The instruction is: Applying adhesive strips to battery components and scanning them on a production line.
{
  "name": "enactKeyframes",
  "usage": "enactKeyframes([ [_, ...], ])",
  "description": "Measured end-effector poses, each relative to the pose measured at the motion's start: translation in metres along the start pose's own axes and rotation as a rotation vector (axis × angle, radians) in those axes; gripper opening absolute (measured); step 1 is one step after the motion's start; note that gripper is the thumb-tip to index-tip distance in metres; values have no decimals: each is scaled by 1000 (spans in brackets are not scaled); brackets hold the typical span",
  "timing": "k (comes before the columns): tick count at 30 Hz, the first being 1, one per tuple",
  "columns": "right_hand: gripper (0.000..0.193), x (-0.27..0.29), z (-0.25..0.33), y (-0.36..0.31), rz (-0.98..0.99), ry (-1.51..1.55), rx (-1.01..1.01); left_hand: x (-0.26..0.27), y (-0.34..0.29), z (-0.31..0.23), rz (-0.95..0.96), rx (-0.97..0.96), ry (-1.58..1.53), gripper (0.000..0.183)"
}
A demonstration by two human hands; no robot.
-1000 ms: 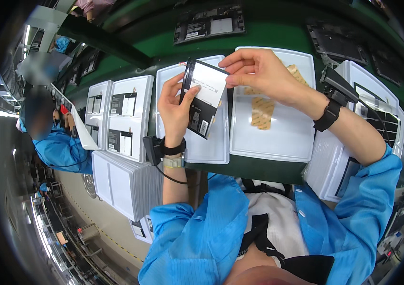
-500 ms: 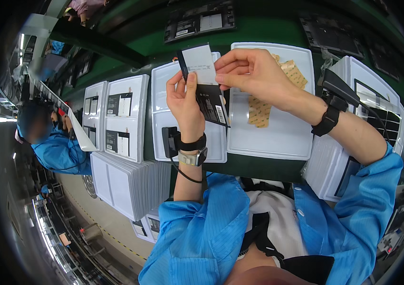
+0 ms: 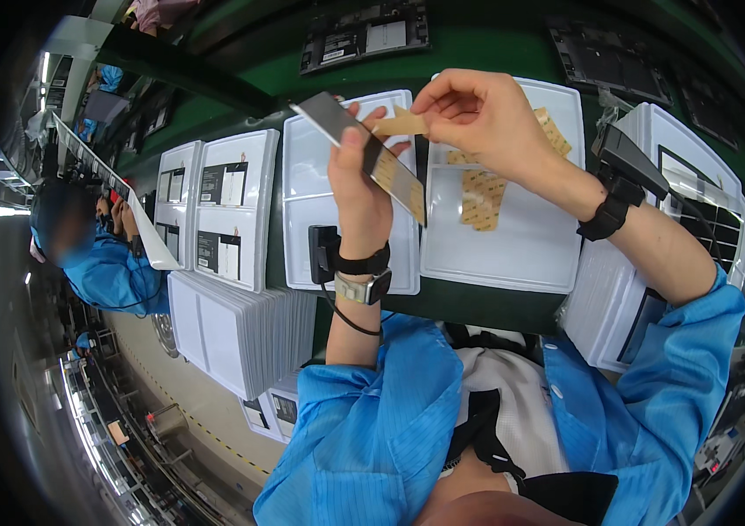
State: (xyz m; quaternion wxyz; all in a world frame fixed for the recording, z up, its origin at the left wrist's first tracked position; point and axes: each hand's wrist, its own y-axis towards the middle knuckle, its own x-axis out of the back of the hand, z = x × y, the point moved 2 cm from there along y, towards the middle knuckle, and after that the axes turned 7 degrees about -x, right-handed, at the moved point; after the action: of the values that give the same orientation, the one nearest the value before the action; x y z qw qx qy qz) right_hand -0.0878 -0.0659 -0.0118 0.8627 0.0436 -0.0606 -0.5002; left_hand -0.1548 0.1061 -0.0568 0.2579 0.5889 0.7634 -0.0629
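My left hand (image 3: 358,188) grips a thin, flat battery pack (image 3: 376,160) on edge and tilted, thumb on its near side. The pack has a grey part and a black part, with yellowish backing on its lower end. My right hand (image 3: 497,123) pinches a yellow backing-paper strip (image 3: 403,125) that stretches toward the battery; whether it is still stuck there is hidden behind the pack. Below my right hand, several loose yellow printed strips (image 3: 481,198) lie in a white tray (image 3: 453,267). Another white tray (image 3: 302,230) sits under my left hand.
At left are white trays holding batteries (image 3: 223,185) and a stack of trays (image 3: 215,329). More stacked trays (image 3: 596,302) stand at right beside a black device (image 3: 627,162). Dark device housings (image 3: 364,37) lie on the green bench. A person in blue (image 3: 114,267) works at far left.
The battery has been turned over from its label side, and its back with the yellowish backing now shows. My right hand now pulls a yellow strip up from near it.
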Motion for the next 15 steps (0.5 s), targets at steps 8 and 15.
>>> enactKeyframes([
  [8, 12, -23, 8, -20, 50, -189, 163, -9, 2, 13, -175, -123, 108, 62],
  [15, 11, -3, 6, -5, -38, -284, 216, 5, 7, -1, -213, 0, -148, 70],
])
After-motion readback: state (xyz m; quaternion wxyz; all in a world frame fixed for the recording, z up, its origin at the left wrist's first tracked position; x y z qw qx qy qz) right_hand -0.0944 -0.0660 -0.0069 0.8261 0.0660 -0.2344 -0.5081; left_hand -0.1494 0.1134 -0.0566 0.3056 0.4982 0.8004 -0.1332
